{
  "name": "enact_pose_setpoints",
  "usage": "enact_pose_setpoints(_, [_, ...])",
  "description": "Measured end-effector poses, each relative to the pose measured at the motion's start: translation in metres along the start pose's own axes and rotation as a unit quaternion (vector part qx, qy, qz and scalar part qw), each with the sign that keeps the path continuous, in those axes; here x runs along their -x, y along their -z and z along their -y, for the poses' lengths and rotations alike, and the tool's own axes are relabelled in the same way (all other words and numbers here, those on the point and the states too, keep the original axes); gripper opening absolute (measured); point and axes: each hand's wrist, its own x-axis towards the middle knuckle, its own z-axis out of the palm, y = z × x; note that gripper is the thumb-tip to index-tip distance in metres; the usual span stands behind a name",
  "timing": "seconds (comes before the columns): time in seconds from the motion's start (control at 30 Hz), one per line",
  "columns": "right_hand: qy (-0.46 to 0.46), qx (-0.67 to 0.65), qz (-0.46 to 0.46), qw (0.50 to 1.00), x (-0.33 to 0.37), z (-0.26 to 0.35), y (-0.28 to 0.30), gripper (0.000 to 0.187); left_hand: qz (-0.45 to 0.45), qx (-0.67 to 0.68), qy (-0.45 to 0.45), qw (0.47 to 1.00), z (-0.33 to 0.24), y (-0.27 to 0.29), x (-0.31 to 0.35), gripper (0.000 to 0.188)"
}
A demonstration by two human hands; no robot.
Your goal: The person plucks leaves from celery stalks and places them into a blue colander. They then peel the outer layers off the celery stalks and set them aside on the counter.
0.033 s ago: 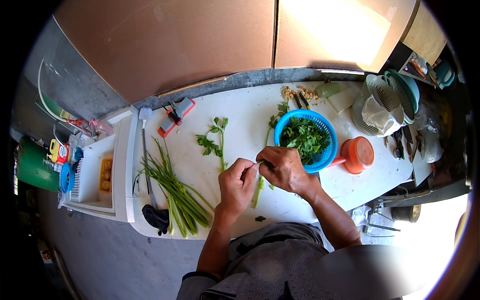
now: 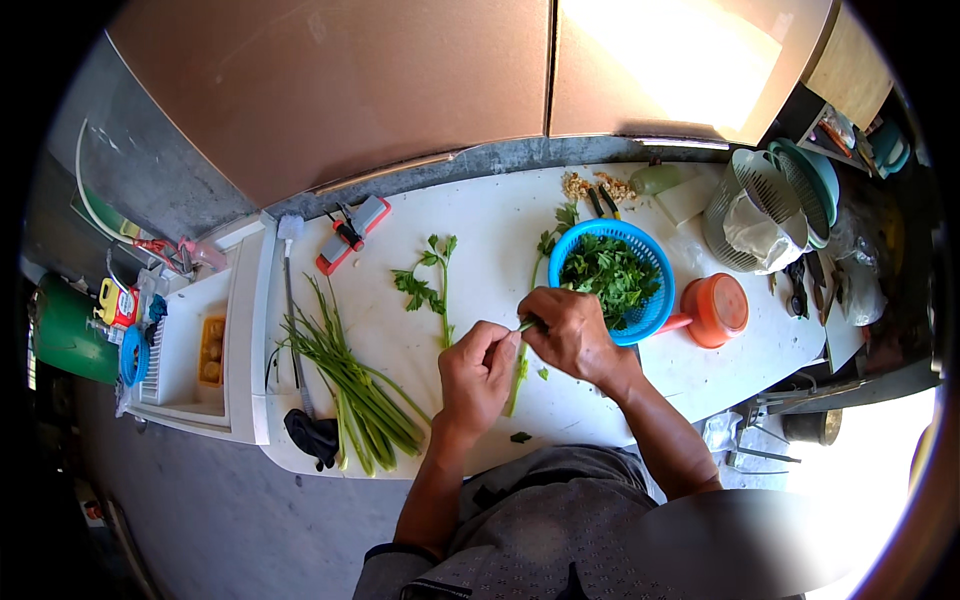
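Observation:
My left hand (image 2: 474, 376) and my right hand (image 2: 572, 338) meet above the middle of the white table. Between their fingertips is a thin green celery stem (image 2: 527, 324), pinched from both sides; most of it is hidden by the fingers. Just beyond my right hand stands a blue basket (image 2: 664, 298) holding loose celery leaves (image 2: 606, 272). A leafy celery stalk (image 2: 445, 300) lies beyond my left hand, and another celery stalk (image 2: 519, 383) lies beneath my hands. To the left rests a bundle of bare celery stems (image 2: 368, 408).
An orange-red dipper (image 2: 718, 310) sits upside down right of the basket. Farther right are a pale strainer basket (image 2: 745, 210) and knives (image 2: 818, 280). A red-grey sharpener (image 2: 352, 236), a long brush (image 2: 290, 230) and a black cloth (image 2: 311, 438) lie left. A white sink (image 2: 240, 350) adjoins the table.
Both hands have shifted slightly to the right. A little more green shows between their fingertips. Things on the table look unmoved.

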Motion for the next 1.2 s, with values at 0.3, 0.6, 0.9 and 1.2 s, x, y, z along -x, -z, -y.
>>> enact_pose_setpoints(0.3, [-0.145,-0.211,0.133,0.958,0.007,0.009,0.025,0.030,-0.042,0.095,0.050,0.993,0.012,0.009,0.009,0.015])
enact_pose_setpoints(0.6, [-0.161,-0.381,0.055,0.909,0.015,0.005,0.003,0.024,0.005,0.117,0.075,0.990,0.013,0.007,0.009,0.020])
enact_pose_setpoints(0.9, [-0.103,-0.157,0.037,0.981,0.015,0.011,0.000,0.009,0.007,0.035,0.041,0.999,0.013,0.001,0.012,0.019])
enact_pose_setpoints(1.2, [-0.062,-0.059,0.071,0.994,0.015,-0.003,0.023,0.017,-0.011,0.110,0.086,0.990,0.010,-0.003,0.015,0.021])
